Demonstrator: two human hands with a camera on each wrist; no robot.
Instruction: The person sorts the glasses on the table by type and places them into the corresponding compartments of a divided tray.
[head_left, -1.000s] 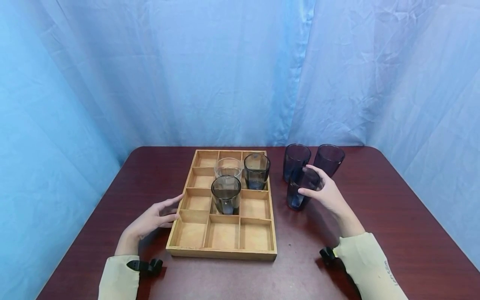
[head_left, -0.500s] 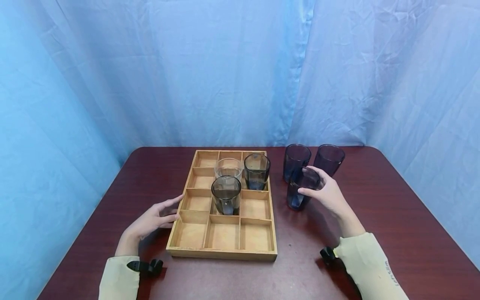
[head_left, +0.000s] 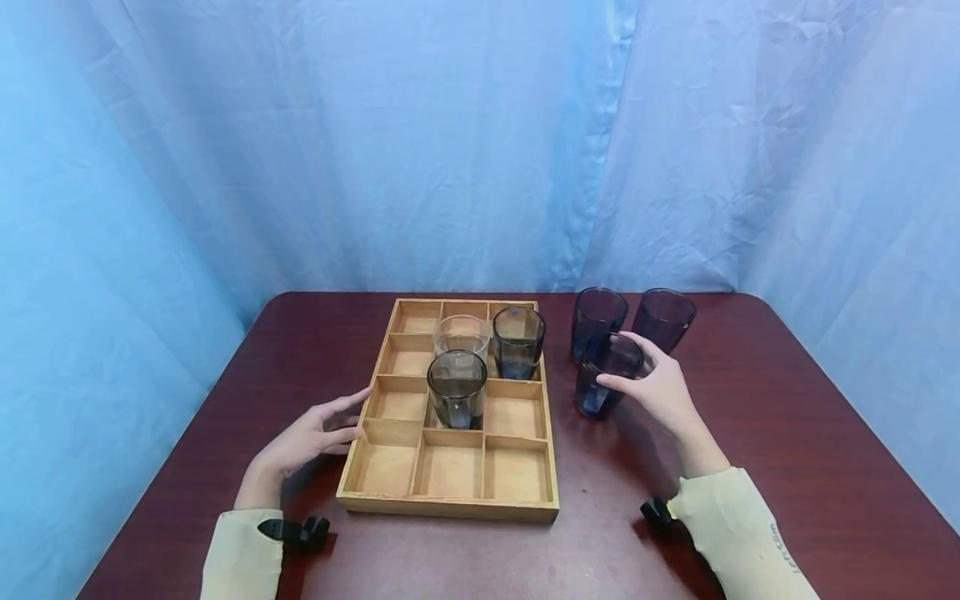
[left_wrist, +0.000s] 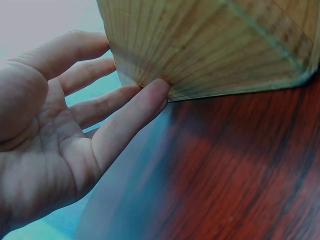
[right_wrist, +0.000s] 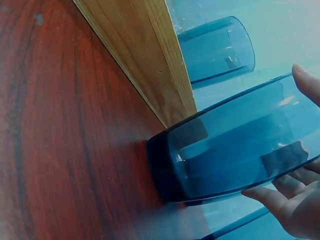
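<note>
In the head view, my right hand point(head_left: 662, 392) holds a dark blue glass tumbler point(head_left: 597, 393) near its rim, thumb on the near side. The tumbler stands upright on the table, right of the wooden divided tray point(head_left: 450, 506). The right wrist view shows the tumbler's base point(right_wrist: 167, 167) at the tabletop. My left hand point(head_left: 303, 442) touches the tray's left side, fingers spread and fairly straight; the left wrist view shows fingertips point(left_wrist: 157, 90) against the tray wall point(left_wrist: 210, 55). The tray bears a clear glass point(head_left: 459, 327) and two grey glasses, one nearer point(head_left: 457, 396), one right point(head_left: 519, 346).
Two more dark blue tumblers stand behind the held one, one at left point(head_left: 597, 317) and one at right point(head_left: 666, 315). Light blue curtains point(head_left: 450, 167) hang behind and beside the dark red table point(head_left: 787, 400).
The head view has shifted slightly, so the things sit a little farther right in it. Both hands keep their places on tray and tumbler.
</note>
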